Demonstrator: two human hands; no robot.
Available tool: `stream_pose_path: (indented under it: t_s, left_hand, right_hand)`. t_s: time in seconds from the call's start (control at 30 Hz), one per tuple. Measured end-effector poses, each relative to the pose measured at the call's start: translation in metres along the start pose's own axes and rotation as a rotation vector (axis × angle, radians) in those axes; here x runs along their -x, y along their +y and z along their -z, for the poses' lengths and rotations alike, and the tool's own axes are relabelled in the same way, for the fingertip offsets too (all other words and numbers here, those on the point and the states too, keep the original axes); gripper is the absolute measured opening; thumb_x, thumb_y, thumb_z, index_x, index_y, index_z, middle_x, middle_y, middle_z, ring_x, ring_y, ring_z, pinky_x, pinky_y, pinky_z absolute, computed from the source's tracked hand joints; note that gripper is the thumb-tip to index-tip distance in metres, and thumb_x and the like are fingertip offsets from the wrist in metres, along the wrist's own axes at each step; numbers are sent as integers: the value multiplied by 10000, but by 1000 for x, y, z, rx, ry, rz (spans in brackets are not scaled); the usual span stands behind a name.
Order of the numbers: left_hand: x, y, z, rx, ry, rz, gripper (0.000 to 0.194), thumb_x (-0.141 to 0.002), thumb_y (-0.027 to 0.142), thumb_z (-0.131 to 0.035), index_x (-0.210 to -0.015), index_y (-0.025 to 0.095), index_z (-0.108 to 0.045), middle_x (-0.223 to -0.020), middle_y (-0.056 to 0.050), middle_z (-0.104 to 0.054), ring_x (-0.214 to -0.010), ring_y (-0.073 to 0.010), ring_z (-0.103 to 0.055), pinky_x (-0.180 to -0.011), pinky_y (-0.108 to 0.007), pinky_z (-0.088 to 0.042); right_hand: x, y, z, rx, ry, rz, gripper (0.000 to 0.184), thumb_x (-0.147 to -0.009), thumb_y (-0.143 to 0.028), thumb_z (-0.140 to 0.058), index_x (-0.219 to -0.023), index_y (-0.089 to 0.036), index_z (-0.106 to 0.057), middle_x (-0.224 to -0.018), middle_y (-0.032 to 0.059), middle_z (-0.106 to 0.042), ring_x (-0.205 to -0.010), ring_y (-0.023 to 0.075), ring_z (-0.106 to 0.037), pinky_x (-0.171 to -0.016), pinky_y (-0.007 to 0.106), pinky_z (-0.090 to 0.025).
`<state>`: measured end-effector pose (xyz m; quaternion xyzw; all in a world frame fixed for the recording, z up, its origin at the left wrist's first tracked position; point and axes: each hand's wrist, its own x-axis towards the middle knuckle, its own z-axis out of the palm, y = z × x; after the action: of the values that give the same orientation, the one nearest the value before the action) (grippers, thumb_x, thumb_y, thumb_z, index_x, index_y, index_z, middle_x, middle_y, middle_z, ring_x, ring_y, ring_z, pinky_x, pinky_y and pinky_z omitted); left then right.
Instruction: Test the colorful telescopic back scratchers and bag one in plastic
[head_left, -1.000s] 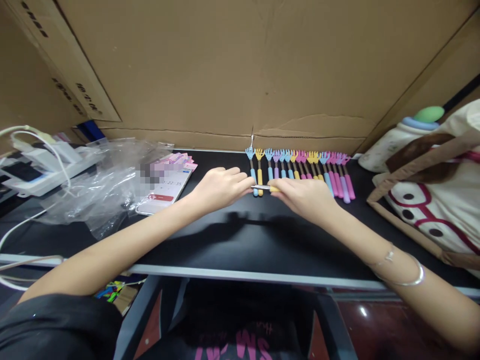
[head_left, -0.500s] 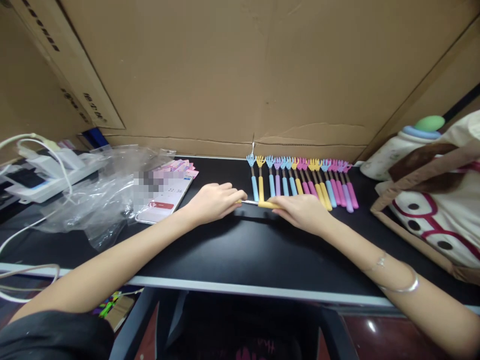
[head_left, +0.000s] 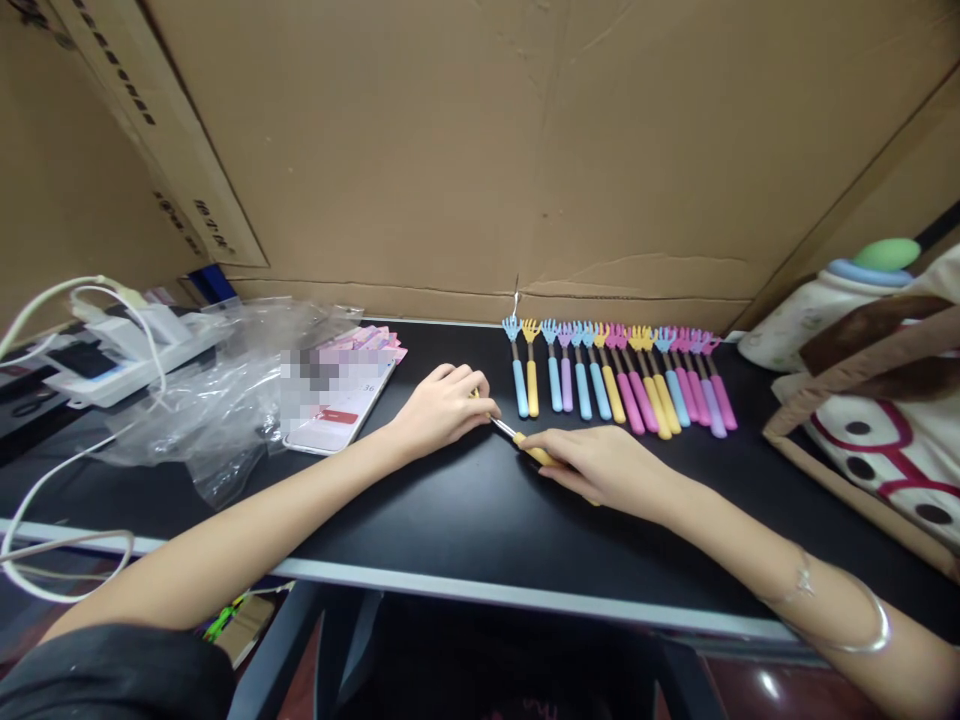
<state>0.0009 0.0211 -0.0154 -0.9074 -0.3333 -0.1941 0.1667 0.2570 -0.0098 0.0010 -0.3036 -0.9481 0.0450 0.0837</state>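
Observation:
Between both hands is a yellow back scratcher (head_left: 537, 456) with a thin silver shaft, slanting down to the right. My left hand (head_left: 444, 405) is closed on its head end, which the fingers mostly cover. Around its yellow handle my right hand (head_left: 607, 468) is wrapped, close above the black table. Behind them several back scratchers (head_left: 564, 385) in blue, yellow, purple and pink lie side by side in a row, their hand-shaped heads toward the cardboard wall.
A phone (head_left: 341, 415) lies left of my left hand, by a crumpled clear plastic bag (head_left: 225, 400). Farther left is a white power strip (head_left: 142, 355) with cables. A tote bag (head_left: 892, 430) and a white bottle (head_left: 806, 310) stand at the right. Cardboard (head_left: 450, 150) walls the back.
The held back scratcher has gone from nearly level to slanting, its handle end lower, as my right hand moved down. The whole view has shifted slightly.

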Motion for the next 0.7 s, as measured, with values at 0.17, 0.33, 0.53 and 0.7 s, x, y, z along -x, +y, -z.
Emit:
stream_pose_path:
  t_s: [0.17, 0.33, 0.53, 0.7]
  left_hand:
    - [2, -4, -6, 38, -18, 87, 229, -971, 289, -446, -988, 286, -674, -963, -6, -633, -884, -162, -542, -772, -322, -360]
    - [3, -4, -8, 62, -69, 130, 242, -970, 251, -433, -1102, 278, -634, -1118, 9, -658, -1045, -186, -542, -873, -352, -389]
    - [5, 0, -11, 47, -88, 155, 355, -974, 283, -420, -1316, 230, -498, -1365, -27, -541, -1298, -221, -410, -1107, -457, -276]
    - [5, 2, -11, 60, -94, 179, 376, -970, 293, -413, -1326, 195, -485, -1382, -57, -523, -1299, -214, -421, -1118, -448, -290]
  right_hand:
    - [0, -8, 3, -27, -2, 84, 241, -963, -269, -410, -1075, -206, -614, -964, 42, -661, -865, 161, -624, -706, 271, -471]
    - [0, -10, 5, -50, 5, 148, 332, -944, -370, -461, -1219, -225, -579, -1182, 90, -603, -1053, 204, -559, -890, 357, -462]
    - [-3, -12, 1, 26, 27, 140, 554, -856, -495, -575, -1330, -215, -509, -1366, 102, -523, -1241, 251, -458, -1036, 452, -375]
    - [-12, -11, -7, 138, 117, 120, 473, -865, -443, -583, -1266, -193, -560, -1330, 87, -577, -1228, 251, -486, -1084, 502, -317]
